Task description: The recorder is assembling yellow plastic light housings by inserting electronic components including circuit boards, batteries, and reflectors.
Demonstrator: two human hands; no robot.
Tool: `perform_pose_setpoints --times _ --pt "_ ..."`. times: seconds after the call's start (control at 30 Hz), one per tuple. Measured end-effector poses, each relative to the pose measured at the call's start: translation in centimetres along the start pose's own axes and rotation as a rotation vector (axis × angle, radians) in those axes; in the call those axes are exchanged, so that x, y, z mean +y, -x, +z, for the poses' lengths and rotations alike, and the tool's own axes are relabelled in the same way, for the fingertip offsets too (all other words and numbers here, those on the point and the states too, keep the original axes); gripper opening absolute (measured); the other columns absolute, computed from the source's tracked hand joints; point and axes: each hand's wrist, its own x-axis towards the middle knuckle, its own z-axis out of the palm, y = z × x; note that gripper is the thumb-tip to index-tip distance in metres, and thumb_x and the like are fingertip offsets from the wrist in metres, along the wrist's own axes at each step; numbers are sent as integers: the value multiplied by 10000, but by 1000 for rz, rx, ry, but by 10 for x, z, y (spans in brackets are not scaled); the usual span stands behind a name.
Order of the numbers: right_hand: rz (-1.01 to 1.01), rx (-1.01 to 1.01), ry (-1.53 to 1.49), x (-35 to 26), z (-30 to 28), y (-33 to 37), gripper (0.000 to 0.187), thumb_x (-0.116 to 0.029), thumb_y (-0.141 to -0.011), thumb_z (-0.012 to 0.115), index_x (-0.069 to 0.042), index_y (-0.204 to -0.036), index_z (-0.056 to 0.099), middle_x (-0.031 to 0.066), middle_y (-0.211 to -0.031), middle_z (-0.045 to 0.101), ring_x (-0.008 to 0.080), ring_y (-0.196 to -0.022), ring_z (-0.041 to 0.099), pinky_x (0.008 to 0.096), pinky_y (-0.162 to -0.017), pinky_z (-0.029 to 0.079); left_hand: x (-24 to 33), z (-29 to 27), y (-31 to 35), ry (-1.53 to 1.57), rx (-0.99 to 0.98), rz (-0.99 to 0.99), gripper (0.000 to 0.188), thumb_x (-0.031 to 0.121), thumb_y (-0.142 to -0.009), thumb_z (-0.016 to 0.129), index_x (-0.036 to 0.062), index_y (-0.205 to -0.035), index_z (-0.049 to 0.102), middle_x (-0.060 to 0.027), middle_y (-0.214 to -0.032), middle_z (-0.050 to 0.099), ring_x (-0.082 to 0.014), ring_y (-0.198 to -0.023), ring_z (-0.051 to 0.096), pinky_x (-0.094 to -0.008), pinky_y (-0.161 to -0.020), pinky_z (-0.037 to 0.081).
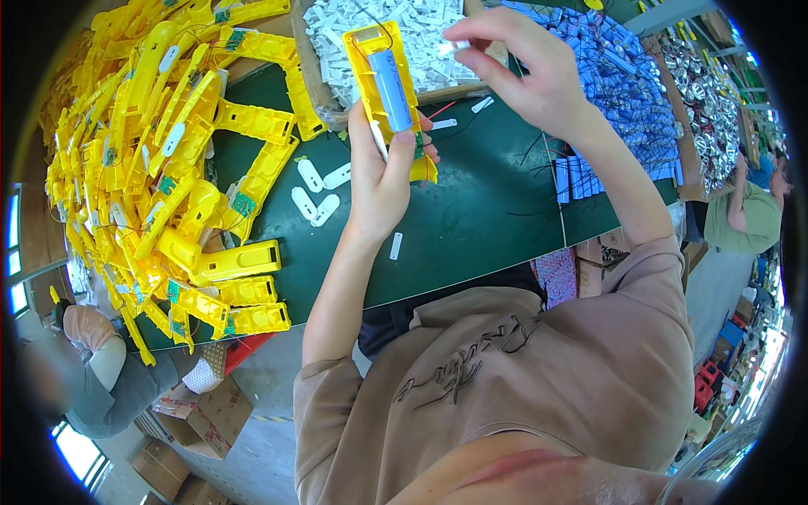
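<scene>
My left hand [383, 172] is closed around a yellow plastic housing [367, 74], which is tilted upward over the table. A blue cylindrical battery [390, 88] lies in the housing, with a thin wire near its upper end. To the right, my right hand [526, 67] pinches a small white plastic piece [453, 47] between thumb and fingertips, apart from the housing. Behind both hands stands a cardboard box [316, 93] of many similar white pieces [345, 42]. Several white oval covers [310, 175] lie beside my left wrist.
A high heap of yellow housings [168, 185] with green circuit boards covers the left of the green table [471, 210]. Blue batteries [606, 76] are piled at the right, beside a box of silvery parts [703, 109]. Other people are at the left [93, 370] and right [749, 215].
</scene>
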Motion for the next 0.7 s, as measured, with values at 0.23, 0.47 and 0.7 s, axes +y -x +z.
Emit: perform_pose_setpoints --times 0.23,0.47,0.7 --pt "265 -42 -133 -7 -10 0 108 -11 -810 630 -2 -918 625 92 -869 630 196 -773 607 281 -657 463 -3 6 6 -87 -82 111 353 108 -947 416 41 -1265 277 -138 -1027 535 -168 -821 571 -332 -706 526" --pt "524 -35 -438 -5 -8 3 96 -59 -865 604 -5 -944 616 57 -849 606 108 -765 563 244 -656 452 -7 6 7 -149 -97 51 386 81 -948 409 35 -1297 252 -140 -1024 533 -157 -792 566 -306 -672 516" --pt "560 -35 -377 2 9 1 160 -71 -872 605 -20 -1015 555 47 -793 568 98 -722 541 237 -640 442 -9 7 8 -276 -168 -22 396 61 -947 400 35 -1313 251 -134 -991 536 -154 -742 569 -280 -607 504"
